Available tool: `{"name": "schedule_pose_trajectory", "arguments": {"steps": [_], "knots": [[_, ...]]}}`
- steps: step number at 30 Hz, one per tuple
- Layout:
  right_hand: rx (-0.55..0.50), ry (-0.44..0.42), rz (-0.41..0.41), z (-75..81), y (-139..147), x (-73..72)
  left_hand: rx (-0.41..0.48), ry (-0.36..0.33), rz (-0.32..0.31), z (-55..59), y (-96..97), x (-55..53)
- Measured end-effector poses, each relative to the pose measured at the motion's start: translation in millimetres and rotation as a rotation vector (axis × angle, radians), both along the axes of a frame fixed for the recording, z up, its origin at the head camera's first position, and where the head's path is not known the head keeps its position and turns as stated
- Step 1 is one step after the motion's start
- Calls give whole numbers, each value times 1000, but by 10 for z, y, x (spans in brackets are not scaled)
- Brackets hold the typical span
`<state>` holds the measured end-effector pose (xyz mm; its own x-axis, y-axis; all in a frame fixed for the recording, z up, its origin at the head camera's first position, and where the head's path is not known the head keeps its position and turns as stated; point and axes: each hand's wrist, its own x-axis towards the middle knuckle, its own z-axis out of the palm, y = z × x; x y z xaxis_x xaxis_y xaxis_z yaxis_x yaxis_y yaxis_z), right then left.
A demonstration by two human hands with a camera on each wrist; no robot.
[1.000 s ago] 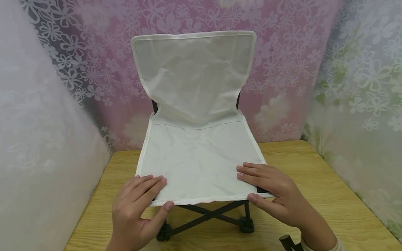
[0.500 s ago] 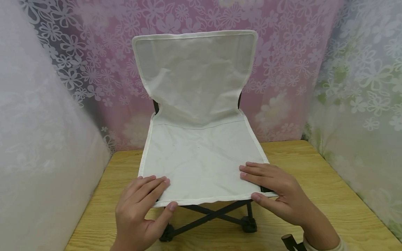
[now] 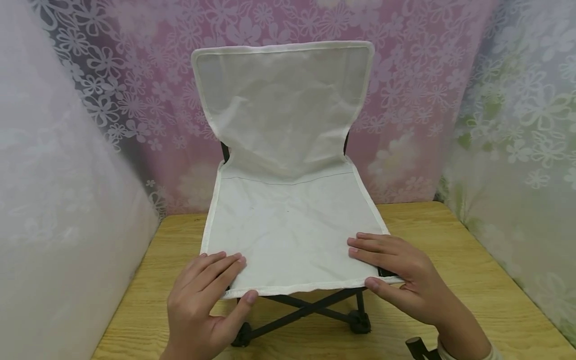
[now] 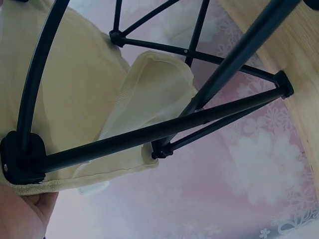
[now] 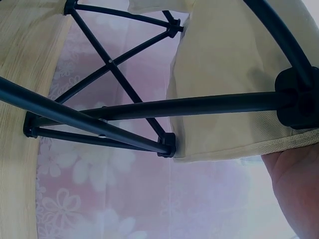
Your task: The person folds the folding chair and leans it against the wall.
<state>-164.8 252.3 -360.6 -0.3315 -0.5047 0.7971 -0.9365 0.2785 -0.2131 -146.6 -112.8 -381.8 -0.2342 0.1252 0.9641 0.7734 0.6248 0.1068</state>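
Against the head view of a second ago, the white chair (image 3: 290, 205) and both hands sit slightly farther toward 3 o'clock, while the hands keep their places on the seat. The left hand (image 3: 204, 297) rests at about 8 o'clock from the seat's middle and the right hand (image 3: 405, 275) at about 4 o'clock; each lays its fingers fairly straight and close together on the fabric, thumb spread away along the front edge. How hard they press, I cannot tell.

The chair stands upright on the wooden table (image 3: 450, 250), its backrest (image 3: 288, 100) toward 12 o'clock, before a pink floral curtain (image 3: 405, 95). Its fabric is lightly creased, with a pale border and a thin dark line (image 3: 292, 184) where seat meets back. Black crossed legs (image 3: 307, 310) show below the front edge, toward 6 o'clock.
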Motion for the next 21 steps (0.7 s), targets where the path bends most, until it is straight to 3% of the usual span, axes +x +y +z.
{"name": "schedule_pose_trajectory", "arguments": {"steps": [5, 12, 21], "knots": [[-5, -3, -13, -15, 5, 11, -30, 7, -19, 40, -33, -9], [-33, 0, -20, -6, -20, 28, -88, -39, -4, 98, -83, 11], [-24, 9, -2, -13, 0, 4, -139, -27, -20, 164, -113, -30]]}}
